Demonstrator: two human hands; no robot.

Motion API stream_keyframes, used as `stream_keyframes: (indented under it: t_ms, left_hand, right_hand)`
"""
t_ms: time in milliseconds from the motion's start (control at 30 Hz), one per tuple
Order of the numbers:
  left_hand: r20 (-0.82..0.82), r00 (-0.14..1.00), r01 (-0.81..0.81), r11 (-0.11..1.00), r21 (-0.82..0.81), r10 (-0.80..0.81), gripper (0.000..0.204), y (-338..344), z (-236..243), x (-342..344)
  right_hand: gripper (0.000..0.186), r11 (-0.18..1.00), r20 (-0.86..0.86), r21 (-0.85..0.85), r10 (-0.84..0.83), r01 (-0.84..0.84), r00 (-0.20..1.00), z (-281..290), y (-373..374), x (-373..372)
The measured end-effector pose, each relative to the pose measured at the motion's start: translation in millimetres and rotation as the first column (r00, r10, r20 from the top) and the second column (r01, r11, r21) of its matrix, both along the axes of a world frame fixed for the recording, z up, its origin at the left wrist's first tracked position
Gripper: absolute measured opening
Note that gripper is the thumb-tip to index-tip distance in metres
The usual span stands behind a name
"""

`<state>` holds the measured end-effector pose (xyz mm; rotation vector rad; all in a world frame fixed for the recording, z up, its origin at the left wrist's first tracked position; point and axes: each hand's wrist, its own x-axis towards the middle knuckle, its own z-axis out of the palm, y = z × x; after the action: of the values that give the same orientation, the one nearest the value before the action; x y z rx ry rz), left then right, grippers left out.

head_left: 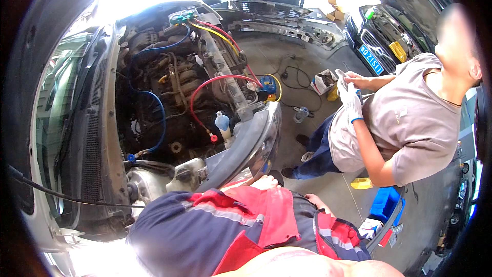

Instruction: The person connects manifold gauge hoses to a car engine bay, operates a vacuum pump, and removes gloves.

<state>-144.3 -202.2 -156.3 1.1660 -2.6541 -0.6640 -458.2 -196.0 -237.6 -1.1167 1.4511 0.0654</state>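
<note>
My left hand (264, 182) rests low beside the headlight (266, 141) of an open car, next to the red part of my jacket. Its fingers look bent and close together, but their inner side is hidden. Partly covered by my jacket, my right hand (319, 203) hangs by my dark trousers, fingers out of sight. In the engine bay (177, 79), a green gauge manifold (182, 17) sits at the far edge. Its blue hose (163, 118) ends in a blue coupler (131, 157); a red hose (192, 97) ends in a red coupler (213, 137).
To my right stands a co-worker (405, 115) with a white glove (351, 103) on one hand. A blue device (267, 84), clear bottle (301, 115), black cable (302, 74), yellow object (362, 183) and blue bin (385, 203) are around. Another open-hooded car (376, 46) stands behind.
</note>
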Motion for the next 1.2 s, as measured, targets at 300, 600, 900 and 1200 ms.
stream_keyframes:
  t_ms: [300, 600, 900, 1200]
  left_hand:
    - [-0.002, 1.000, -0.003, 1.000, 0.012, 0.004, 0.011, 0.6, 7.3, 1.0]
    - [-0.664, 0.722, -0.019, 0.964, 0.266, 0.197, 0.012, 5.2, -65.0, -4.0]
    - [-0.728, 0.616, 0.132, 0.872, 0.472, 0.300, 0.010, 2.9, -144.1, -5.6]
    - [-0.228, 0.973, 0.067, 0.985, 0.158, -0.030, 0.018, -1.2, -94.0, 3.3]
  right_hand:
    - [0.031, 0.986, 0.215, -0.134, -0.073, 0.103, 0.974, 68.0, 6.2, 18.2]
    - [0.027, 0.983, 0.341, -0.095, -0.116, 0.157, 0.933, 150.9, 10.3, 52.3]
    - [0.026, 0.978, 0.158, 0.149, -0.167, 0.143, 0.973, 60.3, -2.6, 21.2]
    - [0.028, 0.994, 0.166, 0.056, -0.106, 0.098, 0.980, 76.1, 0.4, 30.8]
